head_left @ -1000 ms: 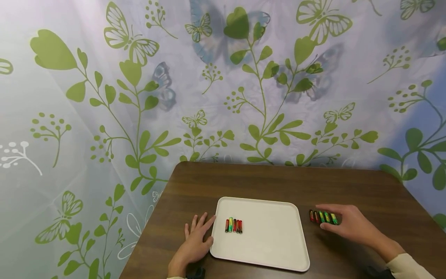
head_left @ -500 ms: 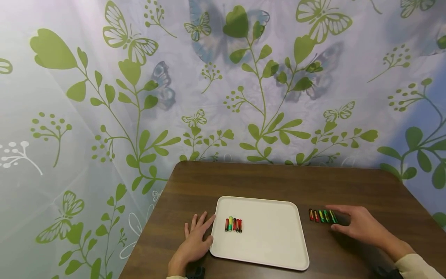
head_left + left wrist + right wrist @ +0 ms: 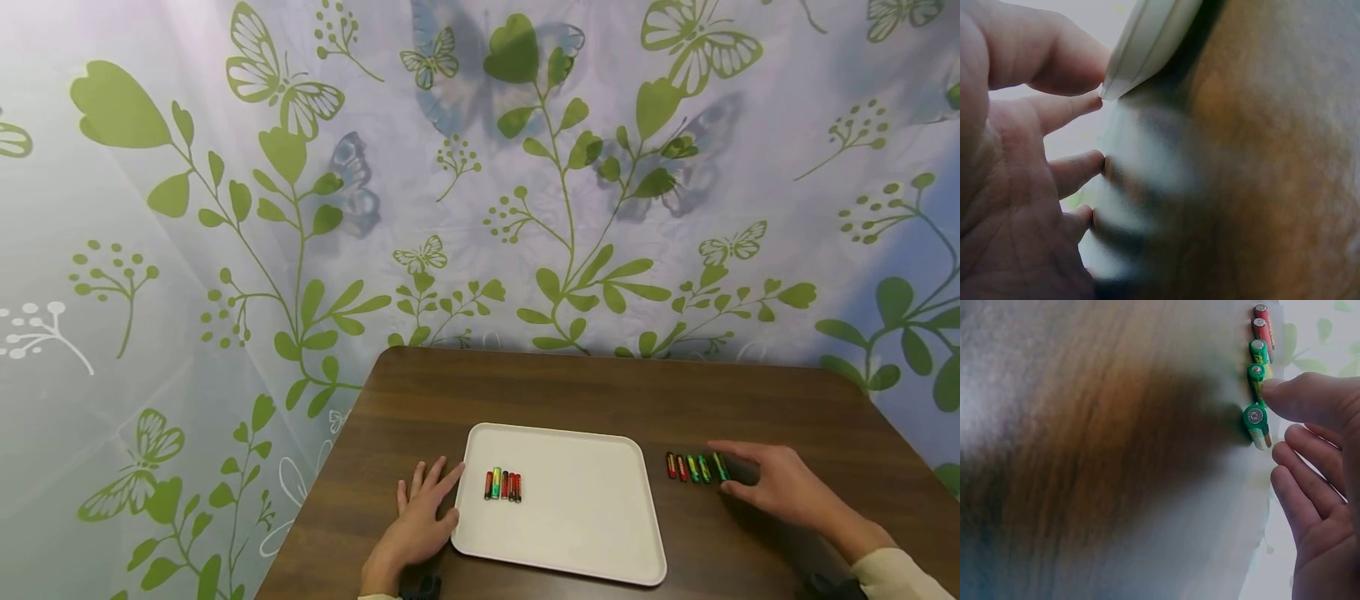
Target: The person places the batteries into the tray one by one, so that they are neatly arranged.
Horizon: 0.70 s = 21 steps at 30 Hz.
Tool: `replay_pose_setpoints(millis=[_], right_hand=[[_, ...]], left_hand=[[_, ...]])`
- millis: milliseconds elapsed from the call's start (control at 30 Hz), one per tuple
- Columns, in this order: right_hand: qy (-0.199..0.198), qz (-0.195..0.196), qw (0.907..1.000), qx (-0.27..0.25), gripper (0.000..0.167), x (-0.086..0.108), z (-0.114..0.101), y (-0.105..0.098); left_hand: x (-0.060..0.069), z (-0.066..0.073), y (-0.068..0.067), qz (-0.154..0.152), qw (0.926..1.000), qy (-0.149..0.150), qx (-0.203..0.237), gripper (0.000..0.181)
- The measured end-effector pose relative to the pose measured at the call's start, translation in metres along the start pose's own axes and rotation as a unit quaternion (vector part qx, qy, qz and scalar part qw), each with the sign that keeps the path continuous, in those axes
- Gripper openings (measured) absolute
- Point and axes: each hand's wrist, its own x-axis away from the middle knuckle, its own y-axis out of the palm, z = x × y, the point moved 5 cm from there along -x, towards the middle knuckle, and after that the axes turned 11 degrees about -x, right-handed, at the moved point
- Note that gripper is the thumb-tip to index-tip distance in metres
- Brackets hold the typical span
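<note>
Right hand [image 3: 783,492] is at work over the table [image 3: 600,387], thumb and index finger parted in a wide C at the green end battery [image 3: 721,467], with no firm grip to be seen; whether a fingertip brushes the casing, I can't tell. That battery lies on the tabletop at the right end of a row, a slim gap setting it off from the other four batteries [image 3: 693,468], two red and two green. Looks like the step in hand is adjusting or singling out that end piece, and the next move, I'd judge, calls for a light touch that won't knock its neighbour. Out to the left, the pale tray [image 3: 577,525] carries five more batteries [image 3: 505,485], one green among four red. At its left edge, the left hand [image 3: 416,521] spreads its fingers straight, touching the rim and gripping nothing. Over to the wrist views: the right one gives the green battery's round end face and the loose lower fingers, hidden from the head view; the left one catches the thumb tip against the rim. Only the head view has both rows together, leafy backdrop [image 3: 450,208] behind.
</note>
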Motion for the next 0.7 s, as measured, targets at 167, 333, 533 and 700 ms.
replay_pose_setpoints(millis=[167, 333, 533, 700], right_hand=[[-0.001, -0.007, 1.0, 0.002, 0.065, 0.002, 0.005, 0.002], [0.005, -0.013, 0.9999, 0.003, 0.062, 0.004, 0.01, 0.004], [0.006, 0.006, 0.9999, -0.005, 0.059, 0.006, 0.012, 0.005], [0.008, 0.022, 0.9996, -0.013, 0.056, 0.007, 0.01, 0.005]], left_hand=[[0.001, 0.0, 0.001, -0.001, 1.0, -0.001, 0.0, 0.071], [0.001, 0.0, 0.002, -0.004, 1.0, -0.003, 0.0, 0.071], [0.001, 0.001, 0.001, -0.001, 1.0, -0.001, 0.0, 0.071], [0.001, 0.001, 0.001, -0.001, 1.0, -0.002, 0.001, 0.071]])
